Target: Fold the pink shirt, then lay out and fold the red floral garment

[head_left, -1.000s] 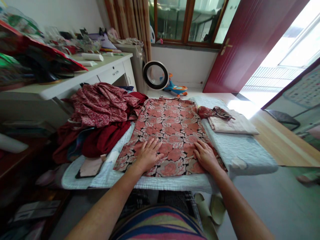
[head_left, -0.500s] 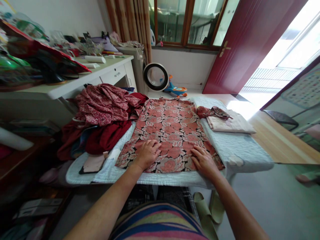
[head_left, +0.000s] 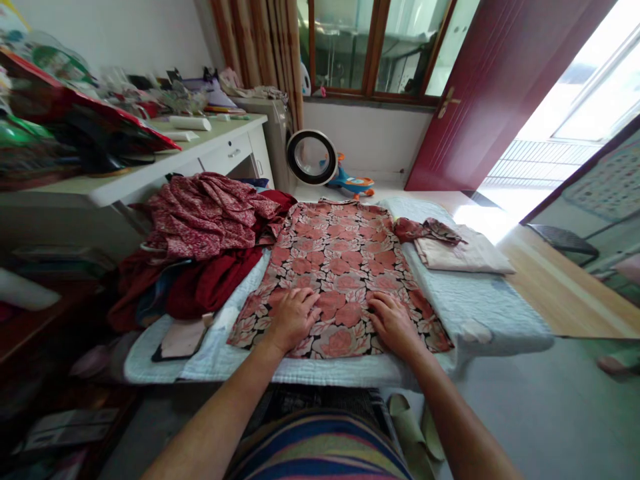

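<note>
A floral shirt [head_left: 340, 260] in dusty red, grey and black lies spread flat, its neckline at the far side and its hem toward me. My left hand [head_left: 294, 319] rests flat on its lower left part, fingers stretched out. On the lower right part lies my right hand [head_left: 393, 321], also flat with fingers extended. Under the shirt is a pale blue quilted cloth [head_left: 500, 313]. One sleeve [head_left: 429, 230] reaches out to the right, touching a folded cream cloth [head_left: 463, 252].
Left of the shirt are a heap of red patterned fabric [head_left: 210, 210], dark red cloth [head_left: 215, 283] and a small pink pad [head_left: 183, 337]. A cluttered white desk [head_left: 240, 130] stands beyond. Behind are an open washing-machine door [head_left: 313, 157] and a blue-orange ride-on toy [head_left: 353, 181]. Slippers [head_left: 410, 427] lie below.
My right hand has slid a little leftward over the shirt, closer to my left hand. The left hand stays in nearly the same place, and the view has tilted slightly.
</note>
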A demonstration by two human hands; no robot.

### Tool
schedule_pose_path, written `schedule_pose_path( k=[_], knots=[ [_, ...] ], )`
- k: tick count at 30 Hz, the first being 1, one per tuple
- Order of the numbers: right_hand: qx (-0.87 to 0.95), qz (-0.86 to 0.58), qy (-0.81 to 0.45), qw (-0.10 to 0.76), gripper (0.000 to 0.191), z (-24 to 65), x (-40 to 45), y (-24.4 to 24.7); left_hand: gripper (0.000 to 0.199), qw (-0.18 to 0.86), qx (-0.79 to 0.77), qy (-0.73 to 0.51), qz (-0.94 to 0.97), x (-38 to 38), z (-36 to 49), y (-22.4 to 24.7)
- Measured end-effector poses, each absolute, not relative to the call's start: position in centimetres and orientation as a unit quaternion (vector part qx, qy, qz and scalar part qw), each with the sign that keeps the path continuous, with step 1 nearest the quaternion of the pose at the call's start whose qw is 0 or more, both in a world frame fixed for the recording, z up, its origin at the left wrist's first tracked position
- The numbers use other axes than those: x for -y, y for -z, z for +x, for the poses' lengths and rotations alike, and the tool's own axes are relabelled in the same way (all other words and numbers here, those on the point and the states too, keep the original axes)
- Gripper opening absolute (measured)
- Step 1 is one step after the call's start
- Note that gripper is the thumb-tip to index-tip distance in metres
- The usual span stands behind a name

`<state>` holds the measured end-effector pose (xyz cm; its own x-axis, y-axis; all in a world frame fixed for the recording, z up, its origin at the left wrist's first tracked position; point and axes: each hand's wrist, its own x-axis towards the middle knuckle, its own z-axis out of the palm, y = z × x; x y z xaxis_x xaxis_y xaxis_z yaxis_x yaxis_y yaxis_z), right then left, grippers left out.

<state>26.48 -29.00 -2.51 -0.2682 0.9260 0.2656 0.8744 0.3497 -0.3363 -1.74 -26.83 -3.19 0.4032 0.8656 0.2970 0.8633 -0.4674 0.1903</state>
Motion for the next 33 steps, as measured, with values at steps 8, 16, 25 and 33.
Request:
schedule_pose_path(
  k=[8, 16, 25, 33],
  knots=[
    [0.766, -0.632, -0.044, 0.107, 0.023, 31.3, 27.8, 0.3, 0.027, -0.078, -0.666, -0.084, 0.737, 27.8, -3.4, 1.3],
    [0.817, -0.563, -0.053, 0.110, 0.024, 22.2, 16.0, -2.4, 0.026, -0.055, -0.721, 0.029, 0.690, 27.0, -7.8, -0.4],
    [0.776, -0.610, 0.003, 0.160, 0.022, 20.3, 11.2, 2.7, 0.033, -0.001, -0.580, -0.122, 0.805, 21.8, -3.4, -2.9],
    [0.774, -0.599, -0.005, 0.208, 0.018, 20.8, 11.2, 3.5, 0.047, 0.022, -0.578, -0.127, 0.806, 9.5, 3.9, 0.6]
  ],
)
